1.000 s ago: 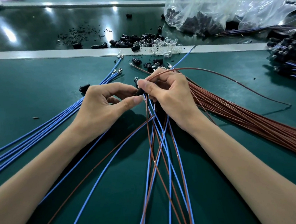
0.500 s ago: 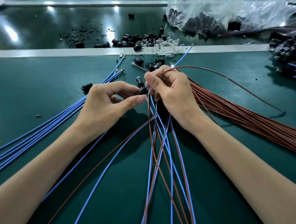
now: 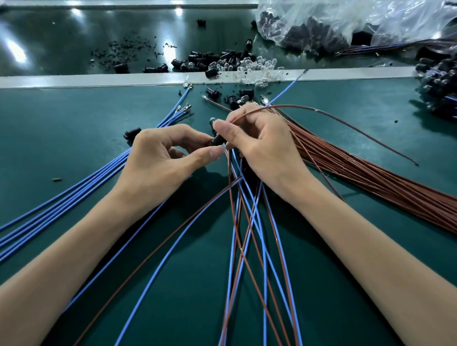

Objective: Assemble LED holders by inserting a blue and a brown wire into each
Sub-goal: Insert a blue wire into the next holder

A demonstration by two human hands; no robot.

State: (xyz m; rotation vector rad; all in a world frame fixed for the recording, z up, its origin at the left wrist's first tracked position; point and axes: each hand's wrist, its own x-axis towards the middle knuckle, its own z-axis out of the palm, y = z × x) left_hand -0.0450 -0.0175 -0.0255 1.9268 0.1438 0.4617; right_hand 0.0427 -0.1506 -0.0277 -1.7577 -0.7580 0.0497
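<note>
L hand (image 3: pixel 162 160) fingers pinched the black LED holder (image 3: pixel 217 140) steady over the counter (image 3: pixel 59 129), prob so R hand (image 3: pixel 263 146), fingers nipping a brown wire (image 3: pixel 325 113) close beside the holder, could aim its tip in
</note>
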